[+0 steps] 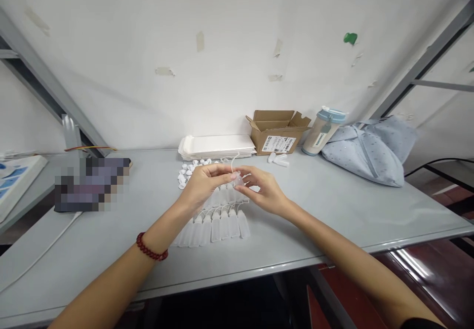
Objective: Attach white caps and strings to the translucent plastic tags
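Over the middle of the table, my left hand point(205, 183) and my right hand point(265, 189) meet on one small translucent plastic bottle point(239, 180). The left thumb and fingers pinch its upper end, where a thin white curved tube point(234, 160) sticks up. From the right, my other fingers close round the bottle's body. Beneath my hands lie rows of similar translucent bottles point(224, 226), the nearer ones with thin white tubes at their tops. My left hand partly covers the rows. White caps point(182, 177) lie in a loose pile just behind that hand.
White flat sheets point(218, 145) are stacked by the wall, beside an open cardboard box point(276, 134). Two small bottles point(279, 159) lie before the box. A tumbler point(322, 131) and blue cloth bag point(365, 153) stand rightward. At left lies a pixelated device point(92, 183) with a cable point(44, 257).
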Available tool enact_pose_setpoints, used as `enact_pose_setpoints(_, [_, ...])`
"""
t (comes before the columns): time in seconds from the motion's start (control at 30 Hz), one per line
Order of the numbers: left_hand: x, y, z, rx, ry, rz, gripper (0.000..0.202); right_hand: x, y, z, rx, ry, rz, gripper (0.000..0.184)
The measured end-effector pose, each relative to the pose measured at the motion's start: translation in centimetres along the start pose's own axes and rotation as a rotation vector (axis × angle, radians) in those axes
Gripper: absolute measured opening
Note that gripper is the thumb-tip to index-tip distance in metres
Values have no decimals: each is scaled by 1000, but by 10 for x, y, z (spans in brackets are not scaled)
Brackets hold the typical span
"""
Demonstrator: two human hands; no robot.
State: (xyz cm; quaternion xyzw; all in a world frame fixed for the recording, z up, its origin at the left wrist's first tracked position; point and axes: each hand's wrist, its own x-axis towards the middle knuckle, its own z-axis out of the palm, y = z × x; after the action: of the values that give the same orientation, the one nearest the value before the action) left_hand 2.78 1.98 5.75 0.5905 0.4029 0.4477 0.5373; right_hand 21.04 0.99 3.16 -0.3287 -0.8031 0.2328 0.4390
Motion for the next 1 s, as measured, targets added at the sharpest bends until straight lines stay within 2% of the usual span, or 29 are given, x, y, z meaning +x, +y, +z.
enact_pose_setpoints(0.37, [1,-1,-4,43,6,-47,21,-1,2,0,-37,42,4,27])
enact_pose_setpoints(0.6, [0,2,-3,179,20,5,14,0,-2,-1,97,61,173,27])
enact_pose_setpoints(0.67, [-3,4,-2,320,68,112,12,1,-4,-2,134,70,202,27])
enact_pose_setpoints(0.77, [-6,5,-3,613,131,470,15,2,-9,-2,183,87,235,26])
enact_pose_setpoints(0.87, [-7,2,-4,840,38,813,22,3,-12,-3,250,93,311,27])
enact_pose_setpoints(0.93, [-7,-1,-4,934,-8,901,25,3,-12,-3,308,108,362,28])
enact_pose_setpoints(1.0, [-6,-5,-3,974,-15,931,28,3,-11,-3,356,135,388,29])
